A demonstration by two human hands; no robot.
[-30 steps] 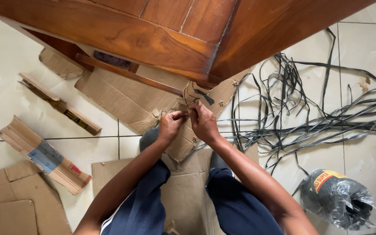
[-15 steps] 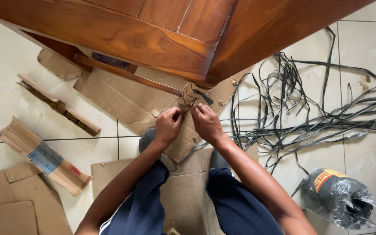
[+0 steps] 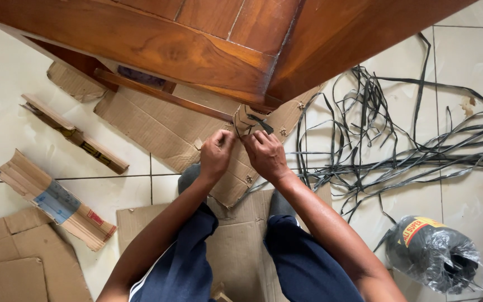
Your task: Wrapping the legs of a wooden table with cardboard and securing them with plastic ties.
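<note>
Head view: a person is crouching on flattened cardboard (image 3: 236,246), the left hand (image 3: 216,154) and right hand (image 3: 265,154) both pinching a black strap (image 3: 261,123) around the cardboard-wrapped furniture leg (image 3: 247,120); beyond, loose black straps (image 3: 387,134) are sprawling across the tiled floor (image 3: 470,61).

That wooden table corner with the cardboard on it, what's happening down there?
A person crouches on the tiled floor, both hands at the cardboard wrap on a wooden table's leg. The left hand and right hand pinch at a dark strap tied round it. Loose black strapping and cardboard scraps lie around.
</note>
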